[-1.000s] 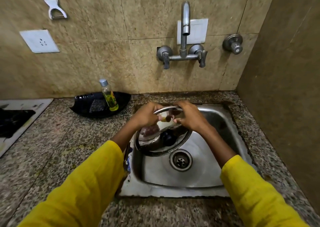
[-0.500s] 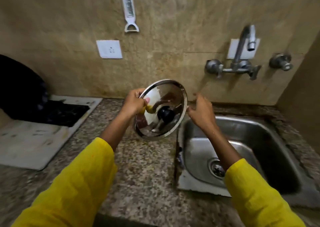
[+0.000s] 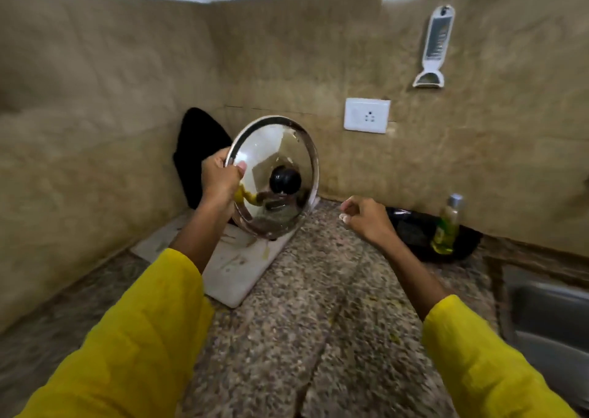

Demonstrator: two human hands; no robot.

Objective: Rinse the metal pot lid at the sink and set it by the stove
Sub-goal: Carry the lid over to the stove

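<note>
The round metal pot lid (image 3: 280, 153) with a black knob is held nearly upright in the air, its knob side facing me. My left hand (image 3: 220, 180) grips its left rim. The lid hangs over the white stove slab (image 3: 236, 267) in the counter's corner. My right hand (image 3: 366, 216) floats to the right of the lid, apart from it, fingers loosely curled with nothing in them. The steel sink (image 3: 548, 315) shows only at the right edge.
A black object (image 3: 194, 149) leans in the wall corner behind the stove. A black dish (image 3: 414, 232) with a yellow-green bottle (image 3: 446, 226) stands against the back wall. A wall socket (image 3: 366, 115) and a hanging grater (image 3: 435, 44) are above. Speckled granite counter (image 3: 318, 306) lies below my arms.
The lid has travelled left from the sink to above the stove. My right hand has let go of its rim; only the left hand holds it. The view has swung left.
</note>
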